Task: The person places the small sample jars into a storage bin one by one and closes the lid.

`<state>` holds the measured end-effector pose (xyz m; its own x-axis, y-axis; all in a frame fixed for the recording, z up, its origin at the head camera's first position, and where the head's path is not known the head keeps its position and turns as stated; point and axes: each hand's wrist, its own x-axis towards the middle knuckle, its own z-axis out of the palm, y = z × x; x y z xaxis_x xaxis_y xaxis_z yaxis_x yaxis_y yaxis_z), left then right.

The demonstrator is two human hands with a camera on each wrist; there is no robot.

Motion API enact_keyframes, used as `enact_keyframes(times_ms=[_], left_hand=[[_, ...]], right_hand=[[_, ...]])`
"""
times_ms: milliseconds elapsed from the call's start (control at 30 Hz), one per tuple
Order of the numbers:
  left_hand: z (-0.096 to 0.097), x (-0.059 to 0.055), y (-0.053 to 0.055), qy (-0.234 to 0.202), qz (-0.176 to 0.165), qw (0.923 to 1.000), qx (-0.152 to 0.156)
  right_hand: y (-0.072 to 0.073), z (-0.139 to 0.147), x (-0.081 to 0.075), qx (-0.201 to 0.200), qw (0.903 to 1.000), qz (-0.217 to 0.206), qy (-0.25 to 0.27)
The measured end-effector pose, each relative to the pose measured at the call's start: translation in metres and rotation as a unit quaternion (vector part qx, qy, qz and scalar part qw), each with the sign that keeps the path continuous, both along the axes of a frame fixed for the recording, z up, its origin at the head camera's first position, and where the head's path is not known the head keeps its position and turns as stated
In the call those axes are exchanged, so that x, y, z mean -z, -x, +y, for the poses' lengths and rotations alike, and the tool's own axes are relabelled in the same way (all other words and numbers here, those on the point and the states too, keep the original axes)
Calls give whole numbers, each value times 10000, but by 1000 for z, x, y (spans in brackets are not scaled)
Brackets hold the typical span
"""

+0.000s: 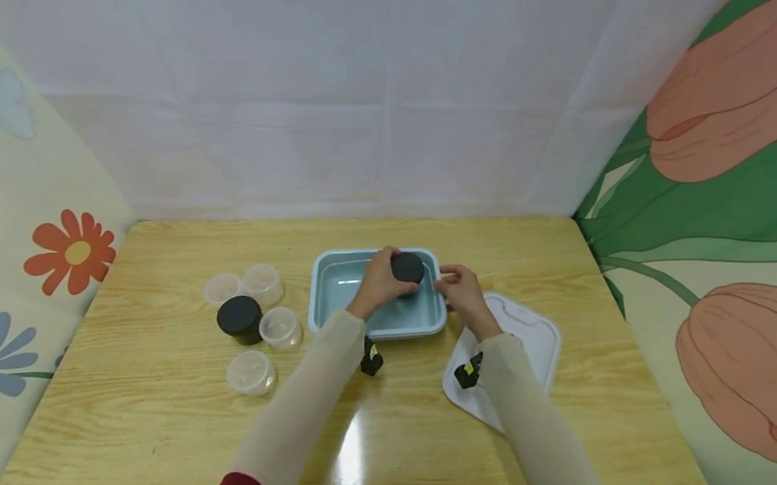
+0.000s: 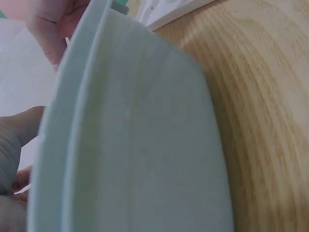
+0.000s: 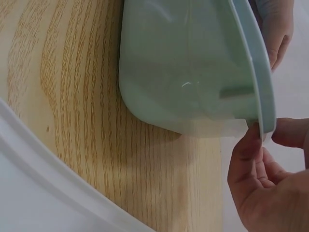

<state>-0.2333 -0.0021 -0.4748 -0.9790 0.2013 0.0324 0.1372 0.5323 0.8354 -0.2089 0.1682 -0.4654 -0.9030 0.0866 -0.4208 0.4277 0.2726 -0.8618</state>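
A pale blue-green plastic bin (image 1: 331, 298) stands on the table in the head view. My left hand (image 1: 378, 280) reaches over its near rim and grips a round black jar (image 1: 408, 267) inside the right half. The jar's underside is hidden, so I cannot tell whether it touches the bottom. At the bin's right end, my right hand (image 1: 463, 295) pinches the rim between thumb and fingers, as the right wrist view shows with the hand (image 3: 270, 193) at the bin's corner. In the left wrist view the outer bin wall (image 2: 154, 121) covers the jar.
Left of the bin, a second black jar (image 1: 240, 319) stands among several clear round containers (image 1: 251, 373). A white lid (image 1: 536, 337) lies on the table (image 1: 410, 437) under my right forearm. A white cloth (image 1: 287, 147) hangs behind the table.
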Motion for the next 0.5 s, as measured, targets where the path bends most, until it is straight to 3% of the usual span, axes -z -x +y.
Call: enact_keyframes(times_ms=[267, 500], left_hand=[[6, 11, -5, -56, 70, 9998, -163], [8, 13, -6, -116, -107, 9997, -209]], right_hand=[[-4, -3, -1, -16, 10000, 61, -64], [-6, -3, -2, 21, 9998, 169, -76]])
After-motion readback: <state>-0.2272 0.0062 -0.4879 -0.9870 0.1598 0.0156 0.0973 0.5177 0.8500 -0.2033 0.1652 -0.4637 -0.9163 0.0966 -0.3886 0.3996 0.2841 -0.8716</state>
